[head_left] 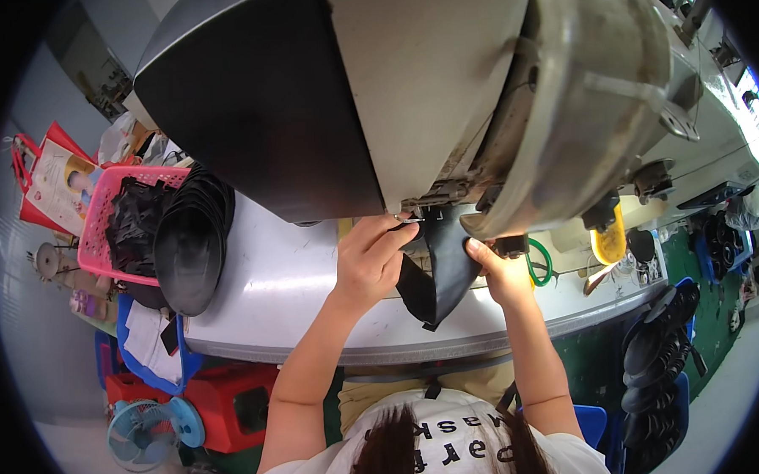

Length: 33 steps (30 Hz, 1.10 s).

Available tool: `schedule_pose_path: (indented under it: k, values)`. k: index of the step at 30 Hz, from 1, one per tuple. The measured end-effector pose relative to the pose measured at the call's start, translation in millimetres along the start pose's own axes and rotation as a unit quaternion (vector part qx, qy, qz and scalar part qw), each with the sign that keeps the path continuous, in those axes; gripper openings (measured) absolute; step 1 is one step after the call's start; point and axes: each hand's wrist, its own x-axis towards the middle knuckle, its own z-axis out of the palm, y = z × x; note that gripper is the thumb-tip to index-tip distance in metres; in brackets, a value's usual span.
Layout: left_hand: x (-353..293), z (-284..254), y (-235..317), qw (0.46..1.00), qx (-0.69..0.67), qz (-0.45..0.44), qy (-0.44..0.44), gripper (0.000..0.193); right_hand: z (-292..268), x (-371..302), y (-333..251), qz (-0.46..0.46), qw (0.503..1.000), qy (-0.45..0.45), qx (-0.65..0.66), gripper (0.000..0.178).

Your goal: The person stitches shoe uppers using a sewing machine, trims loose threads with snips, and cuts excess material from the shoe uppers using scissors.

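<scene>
A black, curved, leather-like piece (453, 268) hangs folded under the head of a large sewing machine (441, 90), its lower tip reaching over the table's front part. My right hand (501, 270) grips its right edge, thumb on top and the other fingers mostly hidden behind. My left hand (368, 256) is closed at the stitching area, fingertips drawn together beside small metal parts under the machine head. What those fingertips pinch, if anything, is too small to make out. The machine head covers the far part of the black piece.
On the left, a pink basket (99, 217) holds black scraps, beside a stack of black oval pieces (189, 254). A white table (264, 305) curves across the front. A green ring (540, 262) and a yellow part (608, 237) are right. Below left stands a blue fan (142, 434).
</scene>
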Motion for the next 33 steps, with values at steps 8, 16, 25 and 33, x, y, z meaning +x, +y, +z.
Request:
schedule_pose_path:
  k: [8,16,25,33]
  values:
    - [-1.6,1.5,-1.9,0.999,-0.023,-0.022,0.021,0.027,3.7,-2.2,-9.0,0.008,0.997,0.021,-0.067,0.026]
    - [-8.8,6.1,-7.2,0.999,-0.03,-0.024,0.026,0.029,51.3,-22.6,-10.4,-0.361,0.816,0.036,-0.45,0.051]
    - [0.5,3.0,-5.4,0.999,0.022,0.041,0.025,0.022,46.9,-19.6,-12.4,-0.356,0.801,0.043,-0.48,0.041]
    - [2.7,5.7,-2.0,0.996,0.072,0.041,0.031,0.015,35.6,-9.0,-18.4,-0.361,0.82,0.02,-0.443,0.036]
